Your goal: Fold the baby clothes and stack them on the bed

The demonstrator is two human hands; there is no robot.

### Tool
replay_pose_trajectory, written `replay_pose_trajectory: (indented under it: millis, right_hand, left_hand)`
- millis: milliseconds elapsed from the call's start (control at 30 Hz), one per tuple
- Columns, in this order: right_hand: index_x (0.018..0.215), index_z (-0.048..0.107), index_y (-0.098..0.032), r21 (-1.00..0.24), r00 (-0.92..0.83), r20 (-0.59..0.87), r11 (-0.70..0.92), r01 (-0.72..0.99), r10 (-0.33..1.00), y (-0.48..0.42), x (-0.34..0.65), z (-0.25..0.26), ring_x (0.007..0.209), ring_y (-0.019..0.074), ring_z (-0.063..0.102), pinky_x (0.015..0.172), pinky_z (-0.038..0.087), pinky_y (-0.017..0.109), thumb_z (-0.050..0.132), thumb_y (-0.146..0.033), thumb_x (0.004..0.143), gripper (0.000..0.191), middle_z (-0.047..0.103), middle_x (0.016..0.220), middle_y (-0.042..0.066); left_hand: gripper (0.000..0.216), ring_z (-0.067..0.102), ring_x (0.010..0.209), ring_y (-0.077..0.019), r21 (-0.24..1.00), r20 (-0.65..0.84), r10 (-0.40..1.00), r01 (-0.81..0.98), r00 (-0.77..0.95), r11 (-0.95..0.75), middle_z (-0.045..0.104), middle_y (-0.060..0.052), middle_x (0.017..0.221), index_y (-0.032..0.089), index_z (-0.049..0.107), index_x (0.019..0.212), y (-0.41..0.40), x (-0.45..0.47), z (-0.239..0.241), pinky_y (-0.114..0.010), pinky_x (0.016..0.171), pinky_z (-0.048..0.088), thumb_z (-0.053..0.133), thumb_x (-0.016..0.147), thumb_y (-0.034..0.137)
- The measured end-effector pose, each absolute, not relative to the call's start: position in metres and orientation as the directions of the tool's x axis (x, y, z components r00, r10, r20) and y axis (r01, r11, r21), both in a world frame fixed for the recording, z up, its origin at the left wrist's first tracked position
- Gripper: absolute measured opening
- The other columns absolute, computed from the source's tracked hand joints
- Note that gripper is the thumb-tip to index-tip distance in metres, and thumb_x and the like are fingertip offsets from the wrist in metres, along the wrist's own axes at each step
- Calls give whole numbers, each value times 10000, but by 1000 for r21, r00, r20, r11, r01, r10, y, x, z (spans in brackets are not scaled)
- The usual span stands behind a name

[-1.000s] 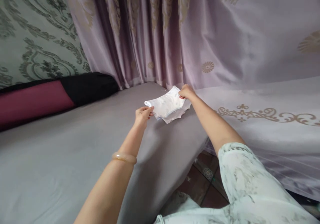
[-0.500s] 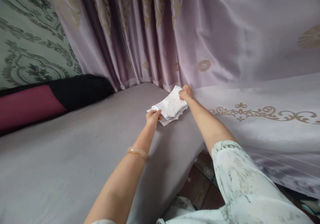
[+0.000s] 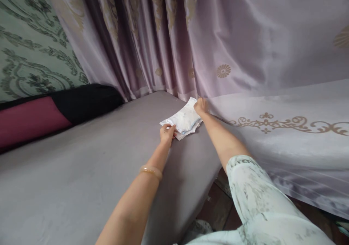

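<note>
A white, faintly printed diaper point(image 3: 184, 114) lies on a small stack of similar diapers point(image 3: 188, 131) at the far corner of the bed. My left hand point(image 3: 167, 133) pinches its near left corner between thumb and fingers. At its far right end, my right hand point(image 3: 201, 106) is closed on the edge, with the fingertips partly hidden. The top diaper is held spread between both hands, and layered edges show beneath it on the near side. A pale bangle circles my left forearm.
Grey sheeting covers the bed point(image 3: 81, 168). Lilac curtains point(image 3: 234, 41) hang behind and to the right, close to my right hand. A black and maroon bolster point(image 3: 87, 103) lies along the patterned wall. Dark floor tiles point(image 3: 215, 205) show below the bed's right edge.
Both hands have moved slightly down with the top diaper, which now sits closer over the stack. My right hand has shifted a little left. Both keep their grip.
</note>
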State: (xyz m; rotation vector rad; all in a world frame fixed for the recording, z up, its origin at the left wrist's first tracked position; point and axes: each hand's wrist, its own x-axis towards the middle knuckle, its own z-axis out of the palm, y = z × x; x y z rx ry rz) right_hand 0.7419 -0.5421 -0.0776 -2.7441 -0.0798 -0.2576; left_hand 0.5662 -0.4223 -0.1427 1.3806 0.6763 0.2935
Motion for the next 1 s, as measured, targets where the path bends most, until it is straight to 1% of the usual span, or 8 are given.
replay_pose_trajectory:
  millis: [100, 267, 500, 567, 700, 833, 933, 1000]
  right_hand:
    - [1226, 582, -70, -369, 982, 190, -928, 55, -17, -541, 740, -88, 1123, 296, 627, 918, 487, 374, 407, -65, 907, 364, 658, 1159, 214]
    - [1256, 536, -88, -357, 985, 169, -933, 41, -21, -538, 733, -99, 1126, 278, 631, 914, 490, 365, 442, -84, 908, 361, 647, 1186, 206]
    - [1327, 459, -94, -313, 991, 131, -949, 48, 7, -533, 727, -109, 1154, 279, 612, 941, 482, 375, 528, -146, 901, 435, 618, 1212, 205]
    - [1353, 463, -121, -283, 993, 114, -957, 64, 33, -533, 727, -111, 1185, 283, 586, 962, 470, 380, 542, -168, 899, 463, 562, 1286, 206]
    - [1371, 497, -118, -243, 996, 32, -966, 85, 80, -535, 731, -115, 1231, 309, 545, 1006, 441, 402, 487, -215, 919, 463, 474, 1372, 219]
    - [1320, 566, -114, -240, 993, -23, -965, 108, 117, -542, 739, -111, 1208, 307, 562, 995, 443, 374, 481, -229, 911, 434, 499, 1363, 217]
    - [1286, 591, -116, -234, 989, -48, -964, 125, 140, -545, 740, -105, 1175, 296, 581, 961, 458, 353, 525, -228, 885, 421, 551, 1319, 201]
    - [1294, 572, -104, -227, 989, -23, -964, 136, 145, -543, 733, -101, 1190, 293, 565, 963, 449, 352, 505, -215, 895, 419, 557, 1308, 201]
  left_hand:
    - [214, 544, 444, -95, 970, -234, 571, 150, 787, 191, 633, 18, 594, 140, 543, 1008, -423, 566, -151, -185, 441, 404, 645, 841, 225]
    - [451, 576, 482, -111, 987, -123, 581, 38, 805, 156, 660, 20, 647, 147, 462, 1187, -424, 563, -168, -209, 493, 465, 684, 813, 269]
    - [739, 618, 592, -136, 993, -23, 537, -44, 843, 112, 680, 0, 712, 170, 417, 1359, -426, 555, -173, -245, 616, 493, 734, 763, 470]
    - [708, 613, 619, -135, 995, 23, 509, -69, 860, 71, 679, -3, 722, 183, 468, 1343, -425, 552, -174, -242, 636, 486, 723, 763, 500]
    - [455, 601, 674, -129, 996, 90, 465, -79, 881, -42, 674, -2, 745, 203, 622, 1184, -422, 547, -178, -221, 665, 469, 691, 800, 438]
    - [269, 601, 697, -121, 992, 120, 442, -91, 889, -86, 682, -6, 780, 196, 672, 1074, -421, 546, -182, -202, 669, 461, 633, 841, 324]
    - [229, 597, 681, -114, 991, 135, 436, -113, 890, -77, 677, -2, 774, 190, 677, 1047, -421, 547, -185, -199, 662, 461, 613, 842, 271]
    - [217, 605, 694, -115, 990, 137, 442, -131, 886, -45, 681, -5, 788, 187, 678, 1031, -421, 547, -184, -205, 680, 473, 618, 834, 254]
